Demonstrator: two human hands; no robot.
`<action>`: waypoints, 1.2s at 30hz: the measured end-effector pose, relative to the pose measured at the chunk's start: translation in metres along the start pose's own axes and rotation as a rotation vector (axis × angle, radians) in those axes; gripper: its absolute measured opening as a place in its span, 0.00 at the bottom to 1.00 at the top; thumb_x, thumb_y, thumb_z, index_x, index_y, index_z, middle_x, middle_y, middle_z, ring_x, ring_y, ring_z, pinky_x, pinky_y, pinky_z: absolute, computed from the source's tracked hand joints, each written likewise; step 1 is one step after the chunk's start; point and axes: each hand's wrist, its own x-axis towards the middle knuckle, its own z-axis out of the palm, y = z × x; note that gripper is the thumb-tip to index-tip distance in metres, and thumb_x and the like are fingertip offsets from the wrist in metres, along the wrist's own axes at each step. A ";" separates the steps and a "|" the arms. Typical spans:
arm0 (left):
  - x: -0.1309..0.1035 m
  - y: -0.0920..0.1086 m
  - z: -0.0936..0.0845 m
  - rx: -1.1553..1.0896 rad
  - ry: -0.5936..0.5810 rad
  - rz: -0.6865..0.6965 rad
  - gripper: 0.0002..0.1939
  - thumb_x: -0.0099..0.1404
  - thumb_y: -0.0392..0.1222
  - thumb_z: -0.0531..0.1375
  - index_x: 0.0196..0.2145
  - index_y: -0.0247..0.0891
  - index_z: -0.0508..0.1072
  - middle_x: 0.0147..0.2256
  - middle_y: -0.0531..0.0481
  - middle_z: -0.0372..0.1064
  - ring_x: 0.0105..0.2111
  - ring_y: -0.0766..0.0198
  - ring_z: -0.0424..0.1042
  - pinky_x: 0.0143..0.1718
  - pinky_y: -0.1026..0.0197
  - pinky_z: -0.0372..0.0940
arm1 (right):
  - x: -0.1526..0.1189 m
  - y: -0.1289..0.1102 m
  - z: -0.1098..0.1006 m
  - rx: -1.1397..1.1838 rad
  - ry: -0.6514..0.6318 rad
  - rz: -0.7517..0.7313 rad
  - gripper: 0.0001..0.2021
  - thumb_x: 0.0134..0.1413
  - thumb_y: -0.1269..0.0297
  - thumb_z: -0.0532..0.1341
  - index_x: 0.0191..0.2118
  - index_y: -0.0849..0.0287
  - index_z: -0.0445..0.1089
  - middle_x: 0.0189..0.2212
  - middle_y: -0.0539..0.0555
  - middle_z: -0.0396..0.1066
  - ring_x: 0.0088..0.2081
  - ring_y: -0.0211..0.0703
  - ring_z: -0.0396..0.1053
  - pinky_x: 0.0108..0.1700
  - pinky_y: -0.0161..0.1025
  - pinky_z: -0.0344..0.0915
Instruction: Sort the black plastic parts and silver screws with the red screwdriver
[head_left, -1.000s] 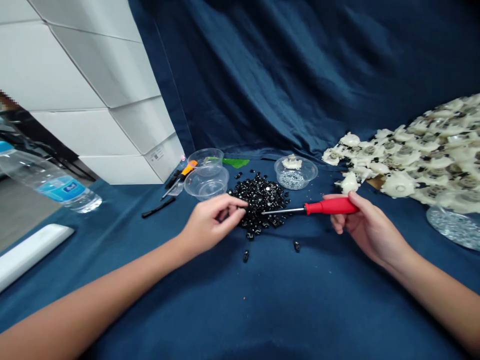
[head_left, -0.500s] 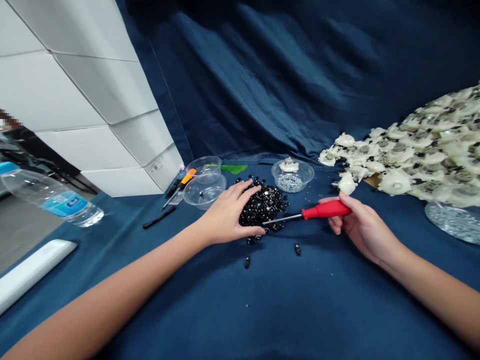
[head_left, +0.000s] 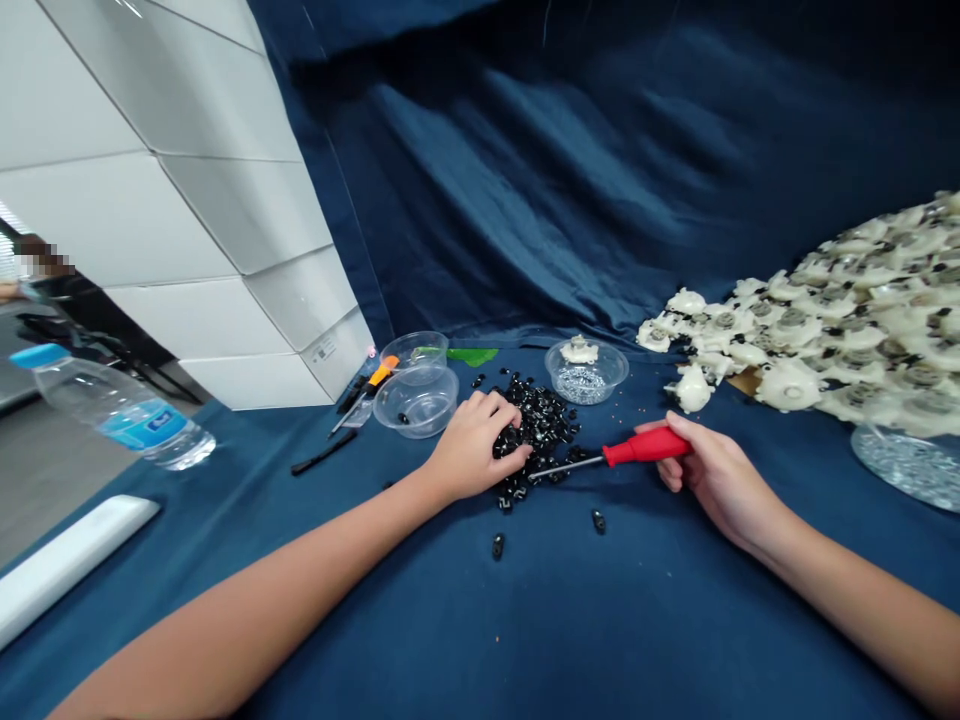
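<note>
A heap of small black parts (head_left: 546, 412) lies on the blue cloth. My left hand (head_left: 480, 445) rests on the heap's left side, its fingers curled round some of the black parts. In my right hand (head_left: 709, 462) is a screwdriver with a red handle (head_left: 646, 446), its shaft pointing left and its tip at the heap's lower edge. Two black parts lie apart from the heap, one (head_left: 499, 545) below it and another (head_left: 598, 521) to the right of that.
Behind the heap stands a clear bowl of screws (head_left: 587, 386) with a cream part. Clear bowls (head_left: 416, 402) and an orange-handled tool (head_left: 384, 372) lie left. Cream parts (head_left: 791, 385) pile up right, near more screws (head_left: 907, 465). White boxes (head_left: 247, 315) and a bottle (head_left: 142, 425) are far left.
The fingers of my left hand, spread over the heap before, have curled in at its left side. My right hand holds the screwdriver much as before. The view has tilted slightly upward.
</note>
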 end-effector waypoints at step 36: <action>0.031 -0.004 -0.057 -0.540 0.298 -0.235 0.10 0.66 0.44 0.60 0.27 0.39 0.74 0.19 0.56 0.66 0.20 0.64 0.65 0.26 0.61 0.60 | 0.001 -0.001 -0.005 -0.032 -0.031 -0.005 0.27 0.61 0.39 0.69 0.42 0.63 0.81 0.16 0.46 0.62 0.21 0.40 0.59 0.29 0.40 0.55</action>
